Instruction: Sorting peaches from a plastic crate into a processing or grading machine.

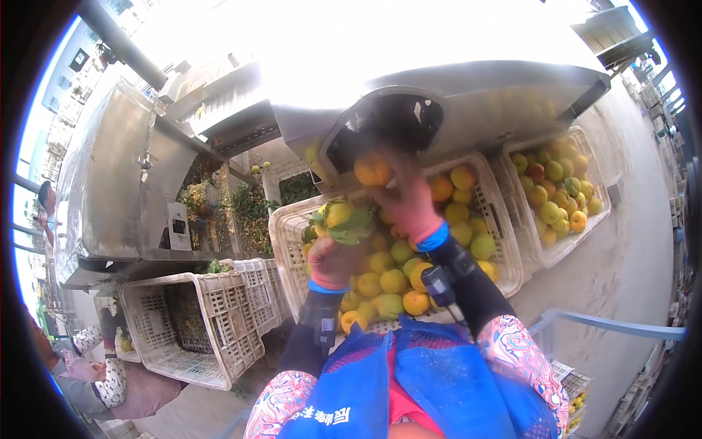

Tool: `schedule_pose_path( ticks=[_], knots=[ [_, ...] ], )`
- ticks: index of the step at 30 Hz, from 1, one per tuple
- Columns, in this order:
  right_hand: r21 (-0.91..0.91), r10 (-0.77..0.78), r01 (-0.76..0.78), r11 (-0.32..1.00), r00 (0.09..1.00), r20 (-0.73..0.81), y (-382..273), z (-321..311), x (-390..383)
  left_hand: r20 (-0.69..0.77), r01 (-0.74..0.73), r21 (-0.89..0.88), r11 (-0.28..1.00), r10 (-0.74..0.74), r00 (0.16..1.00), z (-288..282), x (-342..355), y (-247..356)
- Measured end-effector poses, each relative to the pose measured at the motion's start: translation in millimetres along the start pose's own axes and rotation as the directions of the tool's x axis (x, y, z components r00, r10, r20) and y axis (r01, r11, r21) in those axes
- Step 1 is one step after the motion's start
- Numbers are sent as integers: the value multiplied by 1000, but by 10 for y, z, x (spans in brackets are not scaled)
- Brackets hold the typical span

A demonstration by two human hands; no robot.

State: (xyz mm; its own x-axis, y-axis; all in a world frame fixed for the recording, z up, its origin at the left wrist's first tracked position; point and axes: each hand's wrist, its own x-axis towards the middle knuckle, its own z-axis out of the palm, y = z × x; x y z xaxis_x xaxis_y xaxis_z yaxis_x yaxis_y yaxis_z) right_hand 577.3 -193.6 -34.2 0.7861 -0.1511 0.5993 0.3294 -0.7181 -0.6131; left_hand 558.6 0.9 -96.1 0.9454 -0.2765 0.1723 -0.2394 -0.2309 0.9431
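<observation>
My left hand (331, 263), in a pink glove, is closed at the left side of a white plastic crate (287, 233). At its fingertips it grips a yellow peach (338, 214) with green leaves around it. My right hand (411, 203), also gloved in pink and partly blurred, reaches over the crate's far side. An orange peach (371, 170) is held at its fingers, in front of a dark round opening (395, 121) in a metal machine. Below both hands, yellow, green and orange peaches (393, 281) fill the crate.
A second crate of peaches (556, 192) stands at the right. To the left, a white crate (197, 329) lies tipped on its side beside a metal cabinet (110, 183). Leafy debris (248, 212) lies behind. Another person (117, 373) is at the lower left; a blue rail (621, 323) crosses the right.
</observation>
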Motion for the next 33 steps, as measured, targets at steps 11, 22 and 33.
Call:
schedule_pose_path(
  ticks=[11,22,33],
  knots=[
    [-401,-5,-39,915,994,-108,-49,311,523,456,448,-886,-119,-50,889,-124,66,145],
    [200,0,-18,980,996,91,-733,-47,-248,238,277,-903,328,-154,959,-82,30,639],
    [217,229,-224,950,973,0,-426,13,-241,174,221,-932,288,-181,968,-48,187,989]
  ],
)
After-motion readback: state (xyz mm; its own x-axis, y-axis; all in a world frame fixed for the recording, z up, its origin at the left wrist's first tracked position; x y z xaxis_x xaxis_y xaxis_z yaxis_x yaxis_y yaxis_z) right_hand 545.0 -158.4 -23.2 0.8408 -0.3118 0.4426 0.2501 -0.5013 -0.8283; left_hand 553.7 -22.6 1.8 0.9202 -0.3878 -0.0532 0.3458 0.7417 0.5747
